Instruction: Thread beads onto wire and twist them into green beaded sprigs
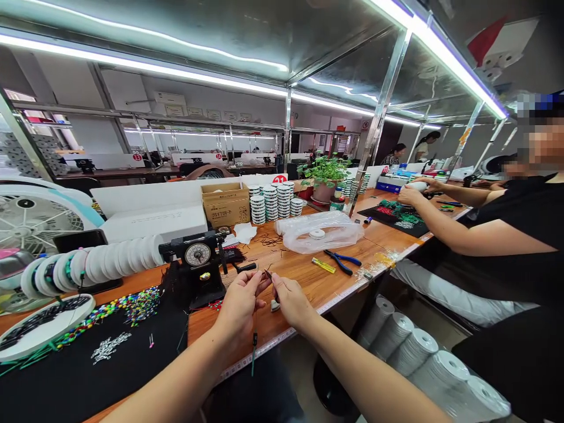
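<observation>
Both hands meet above the table's front edge. My left hand (242,299) pinches a thin dark cord near its tip, and my right hand (291,299) pinches the same dark piece just beside it. From my left hand a cord hangs down to a small black piece (254,339) with a green strand (252,363) below it. A small pale object (275,305) lies on the table behind my right hand. Just behind my left hand stands a black device with a round dial (198,254).
White spools (118,258) line up left of the device. Colored beads (143,305) lie on a black mat (132,364). Blue-handled pliers (342,260), a yellow tube (323,265) and a plastic bag (326,232) lie ahead right. A co-worker's arms (458,217) are at the right.
</observation>
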The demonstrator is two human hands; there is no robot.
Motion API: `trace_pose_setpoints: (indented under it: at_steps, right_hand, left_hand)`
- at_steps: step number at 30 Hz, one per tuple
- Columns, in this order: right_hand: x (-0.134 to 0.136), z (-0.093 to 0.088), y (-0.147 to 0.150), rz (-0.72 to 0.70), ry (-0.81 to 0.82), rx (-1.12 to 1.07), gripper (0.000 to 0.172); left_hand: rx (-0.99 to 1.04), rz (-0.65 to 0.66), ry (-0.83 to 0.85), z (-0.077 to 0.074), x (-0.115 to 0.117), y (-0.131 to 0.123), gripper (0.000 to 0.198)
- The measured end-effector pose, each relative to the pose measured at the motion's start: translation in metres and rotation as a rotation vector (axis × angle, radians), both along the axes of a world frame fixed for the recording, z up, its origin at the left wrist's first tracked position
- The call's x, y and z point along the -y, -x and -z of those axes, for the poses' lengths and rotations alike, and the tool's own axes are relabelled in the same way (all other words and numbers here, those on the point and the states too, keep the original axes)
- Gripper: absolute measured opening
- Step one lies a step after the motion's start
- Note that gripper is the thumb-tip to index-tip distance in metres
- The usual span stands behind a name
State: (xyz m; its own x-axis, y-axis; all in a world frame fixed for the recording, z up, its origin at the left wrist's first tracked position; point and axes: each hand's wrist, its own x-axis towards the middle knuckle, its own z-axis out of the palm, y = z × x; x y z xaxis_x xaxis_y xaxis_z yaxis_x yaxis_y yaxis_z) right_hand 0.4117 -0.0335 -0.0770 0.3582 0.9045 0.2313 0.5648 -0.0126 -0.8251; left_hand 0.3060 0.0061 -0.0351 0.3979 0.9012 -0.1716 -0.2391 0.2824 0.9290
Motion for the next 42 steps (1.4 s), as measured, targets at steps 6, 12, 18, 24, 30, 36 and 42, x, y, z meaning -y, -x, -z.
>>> trace_pose_setpoints:
  at_steps: [6,12,18,24,30,36,42]
  right_hand:
    - [0.0,-0.004,-0.023,0.125,0.088,0.204,0.05]
    - [-0.017,-0.001,-0.055,0.261,0.229,0.426,0.027]
    - [-0.015,-0.014,-0.114,0.331,0.291,0.379,0.025]
    - [-0.005,-0.02,-0.123,0.154,0.192,0.057,0.012]
    - [-0.009,-0.011,-0.045,-0.181,0.001,-0.452,0.035]
    - [-0.03,-0.01,-0.024,-0.224,-0.032,-0.802,0.06]
    - [-0.049,-0.001,-0.017,-0.069,-0.082,-0.918,0.051]
  left_hand:
    - [-0.037,0.002,0.012,0.0,-0.005,-0.008,0.007]
    - [-0.073,-0.01,-0.006,0.004,-0.006,-0.006,0.003]
    - [-0.09,0.042,-0.029,0.001,-0.007,-0.002,0.005]
    - [-0.055,0.1,-0.066,-0.005,-0.01,-0.006,0.011]
    - [0.013,0.13,-0.122,-0.003,-0.015,-0.015,0.017]
    - [0.02,0.12,-0.165,0.0,-0.027,-0.026,0.022]
    - [0.004,0.135,-0.178,0.003,-0.035,-0.031,0.028]
